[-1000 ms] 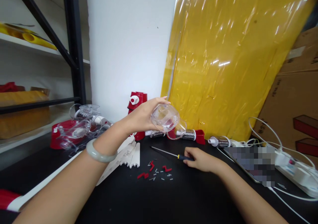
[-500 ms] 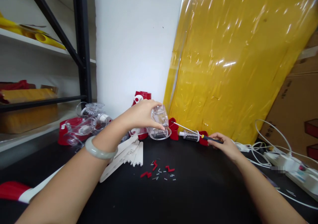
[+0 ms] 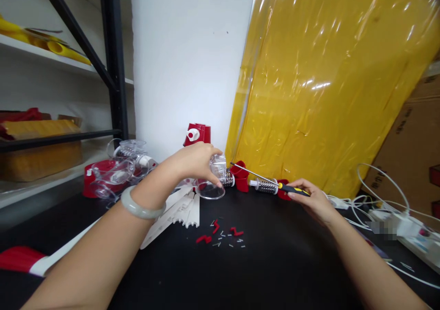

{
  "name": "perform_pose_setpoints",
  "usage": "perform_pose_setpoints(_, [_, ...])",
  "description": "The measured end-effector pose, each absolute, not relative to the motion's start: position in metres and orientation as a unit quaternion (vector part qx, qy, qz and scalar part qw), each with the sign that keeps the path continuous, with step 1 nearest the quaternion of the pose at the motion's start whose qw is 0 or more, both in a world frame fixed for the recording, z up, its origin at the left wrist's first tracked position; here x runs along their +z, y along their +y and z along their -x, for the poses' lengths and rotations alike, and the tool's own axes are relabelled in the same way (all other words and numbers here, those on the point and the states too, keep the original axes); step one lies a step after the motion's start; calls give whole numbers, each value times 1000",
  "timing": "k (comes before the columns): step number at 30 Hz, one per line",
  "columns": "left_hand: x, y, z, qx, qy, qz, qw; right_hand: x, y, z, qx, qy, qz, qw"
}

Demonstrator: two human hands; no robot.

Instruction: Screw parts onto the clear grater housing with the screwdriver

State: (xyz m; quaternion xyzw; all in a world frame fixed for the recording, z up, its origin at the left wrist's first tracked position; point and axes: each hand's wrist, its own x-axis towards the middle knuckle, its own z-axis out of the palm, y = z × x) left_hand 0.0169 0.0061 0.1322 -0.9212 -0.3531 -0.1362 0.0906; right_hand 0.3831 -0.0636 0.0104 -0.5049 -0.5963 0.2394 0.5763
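My left hand (image 3: 195,161) is closed round a clear plastic piece (image 3: 217,165) with a wide flared rim, tilted just over the black table. In my right hand (image 3: 314,202) is a screwdriver (image 3: 292,189) with a black and yellow handle. Its long shaft points up and left, toward a red plastic part (image 3: 242,181). Under the shaft lies a metal grater drum (image 3: 266,186) with a white end. Another drum (image 3: 228,179) is partly hidden behind the clear piece. A red housing with a white knob (image 3: 202,133) stands behind my left hand.
Small red parts (image 3: 237,232) and several loose screws (image 3: 220,244) lie mid-table. White plastic strips (image 3: 187,211) sit beside my left forearm. Clear and red parts (image 3: 117,170) are heaped at the left. Cables and a power strip (image 3: 409,236) run along the right.
The clear piece in my left hand has shifted slightly left and tipped, uncovering part of a drum behind it. The screwdriver has turned in my right hand, showing more yellow.
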Motion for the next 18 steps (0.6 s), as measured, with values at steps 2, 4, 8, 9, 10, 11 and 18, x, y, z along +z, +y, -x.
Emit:
perform_pose_setpoints(2, [133,6,-17,-130,-353,922,87,10,-64,-382,236,-602,507,570])
perform_pose_setpoints(4, [133,5,-18,-125,-352,924,82,10,-63,-383,235,-608,509,563])
perform_pose_setpoints(8, [133,3,-19,-123,-348,926,83,8,-62,-384,231,-622,509,548])
perform_pose_setpoints(9, [132,2,-19,-123,-346,926,88,7,-61,-384,232,-622,508,548])
perform_pose_setpoints(10, [132,2,-19,-122,-344,926,96,7,-61,-385,234,-621,508,549])
perform_pose_setpoints(11, [132,2,-20,-119,-342,926,104,6,-61,-385,235,-621,508,550])
perform_pose_setpoints(18, [132,1,-22,-105,-344,925,124,5,-61,-385,231,-624,504,550])
